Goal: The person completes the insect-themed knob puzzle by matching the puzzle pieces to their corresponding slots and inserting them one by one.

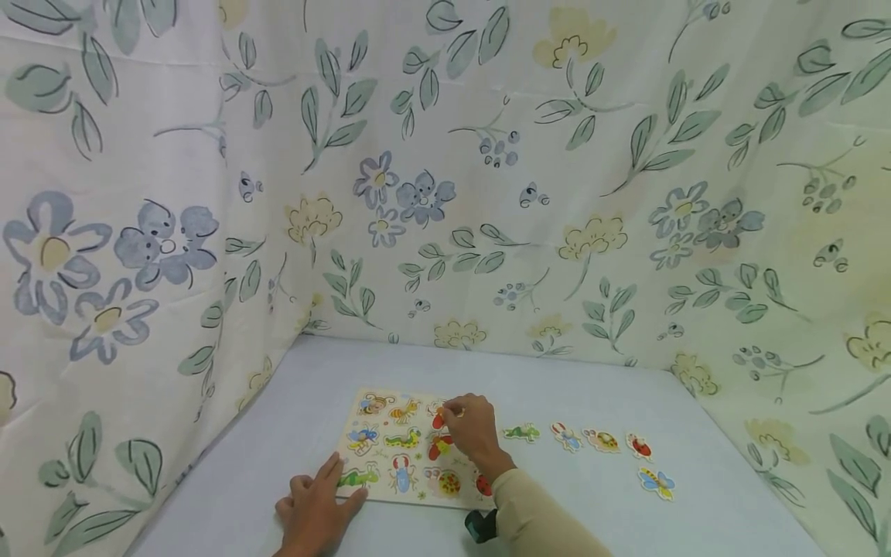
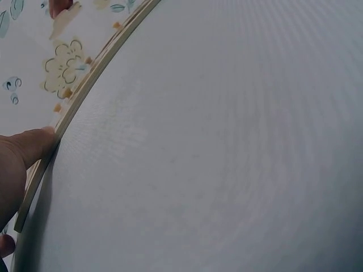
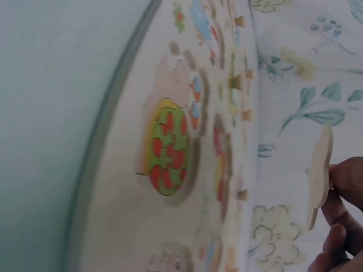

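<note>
A wooden puzzle board (image 1: 384, 492) with printed insects lies flat on the table. My left hand (image 1: 316, 507) rests at its near left corner, the index finger along the left side. Its thumb (image 2: 34, 144) presses the board's near edge in the left wrist view. Above the board's far right part, my right hand (image 1: 476, 433) pinches a thin wooden puzzle piece (image 3: 321, 170) between thumb and fingers. The piece is seen edge-on in the right wrist view, so its picture is hidden. The right forearm covers part of the board's right side.
Right of the board lie loose puzzle pieces: a green grasshopper (image 1: 521, 432), a blue beetle (image 1: 566, 437), a snail (image 1: 602, 441), a ladybug (image 1: 639, 446) and a blue-and-yellow winged insect (image 1: 657, 483). A floral curtain (image 1: 487, 294) borders the white table (image 1: 585, 510).
</note>
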Demonstrator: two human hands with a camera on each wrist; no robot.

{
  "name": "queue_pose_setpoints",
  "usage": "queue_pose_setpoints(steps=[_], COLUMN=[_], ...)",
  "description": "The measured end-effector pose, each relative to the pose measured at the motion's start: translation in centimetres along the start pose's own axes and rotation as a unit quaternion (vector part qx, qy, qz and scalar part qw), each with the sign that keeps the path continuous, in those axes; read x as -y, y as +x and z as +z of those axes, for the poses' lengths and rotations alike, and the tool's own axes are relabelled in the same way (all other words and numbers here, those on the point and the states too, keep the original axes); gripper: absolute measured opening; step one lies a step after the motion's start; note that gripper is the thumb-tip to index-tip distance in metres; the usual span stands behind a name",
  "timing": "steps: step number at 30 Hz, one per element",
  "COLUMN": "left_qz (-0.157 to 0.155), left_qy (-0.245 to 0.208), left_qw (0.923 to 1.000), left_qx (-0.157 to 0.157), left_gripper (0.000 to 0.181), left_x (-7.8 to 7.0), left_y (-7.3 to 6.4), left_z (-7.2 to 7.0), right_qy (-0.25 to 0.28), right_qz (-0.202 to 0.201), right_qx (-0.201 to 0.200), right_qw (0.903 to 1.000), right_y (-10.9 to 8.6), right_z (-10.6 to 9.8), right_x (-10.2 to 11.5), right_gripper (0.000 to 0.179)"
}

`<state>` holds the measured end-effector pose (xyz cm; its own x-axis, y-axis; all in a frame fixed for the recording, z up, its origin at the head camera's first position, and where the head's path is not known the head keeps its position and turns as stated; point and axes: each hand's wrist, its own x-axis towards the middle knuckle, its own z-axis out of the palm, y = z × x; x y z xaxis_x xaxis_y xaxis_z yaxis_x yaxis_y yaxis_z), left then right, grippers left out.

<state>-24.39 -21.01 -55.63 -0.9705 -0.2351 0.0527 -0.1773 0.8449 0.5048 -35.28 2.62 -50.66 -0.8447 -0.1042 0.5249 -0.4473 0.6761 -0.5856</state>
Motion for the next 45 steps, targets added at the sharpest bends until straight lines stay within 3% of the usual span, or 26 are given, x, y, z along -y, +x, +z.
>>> queue_pose_setpoints(steps=[4, 15, 24, 37, 45], left_qz=[-0.002, 0.002, 0.009, 0.005, 0.025], left_qy=[-0.001, 0.002, -0.004, -0.007, -0.009], left_qw=[1.0000, 0.9999, 0.9999, 0.9999, 0.9996], left_qx=[0.004, 0.010, 0.009, 0.014, -0.011], left_gripper=[0.086, 0.086, 0.086, 0.086, 0.082], left_x=[0.0, 0.0, -0.2, -0.1, 0.2], left_y=[0.0, -0.1, -0.2, -0.3, -0.1], left_z=[0.1, 0.4, 0.3, 0.3, 0.2], right_qy=[0.011, 0.004, -0.020, -0.007, -0.010], right_qz=[0.044, 0.103, 0.108, 0.102, 0.024], right_qx=[0.042, 0.101, 0.120, 0.141, 0.081], right_qw=[0.9981, 0.9895, 0.9867, 0.9848, 0.9964], right_y=[-0.6, -1.7, -2.1, -2.3, -0.4], right_z=[0.5, 1.9, 2.1, 1.1, -2.1], right_x=[-0.4, -1.3, -1.7, -1.7, -1.4], right_gripper=[0.006, 0.006, 0.007, 0.004, 0.011])
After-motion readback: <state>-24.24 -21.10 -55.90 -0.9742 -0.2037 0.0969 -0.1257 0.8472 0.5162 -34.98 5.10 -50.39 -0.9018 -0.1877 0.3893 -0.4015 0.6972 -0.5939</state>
